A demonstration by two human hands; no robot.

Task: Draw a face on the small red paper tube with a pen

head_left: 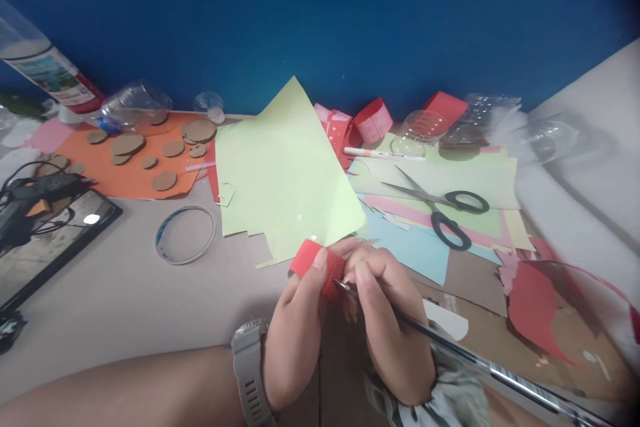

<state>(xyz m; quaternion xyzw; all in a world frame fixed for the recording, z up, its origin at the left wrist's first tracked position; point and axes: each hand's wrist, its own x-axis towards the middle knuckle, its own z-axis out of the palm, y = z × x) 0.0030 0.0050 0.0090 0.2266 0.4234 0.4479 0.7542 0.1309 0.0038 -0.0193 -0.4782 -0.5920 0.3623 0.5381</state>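
A small red paper piece [306, 259], which looks curved, is pinched in my left hand [300, 320], with the thumb on its face. My right hand [387, 310] grips a long thin dark tool [450, 345] with a pointed metal tip. That tip touches the right part of the red piece, where the surface looks textured. Some fingers of my right hand are hidden behind the piece. Just beyond my hands lies a large pale green sheet [285, 173] with a cut lower edge.
Open scissors [433, 198] lie on coloured papers at right. An orange sheet [110, 173] bears several cardboard discs. A tape ring [186, 261], a phone [55, 247] and a bottle [55, 73] are at left. Red paper rings [374, 121] stand near the blue wall.
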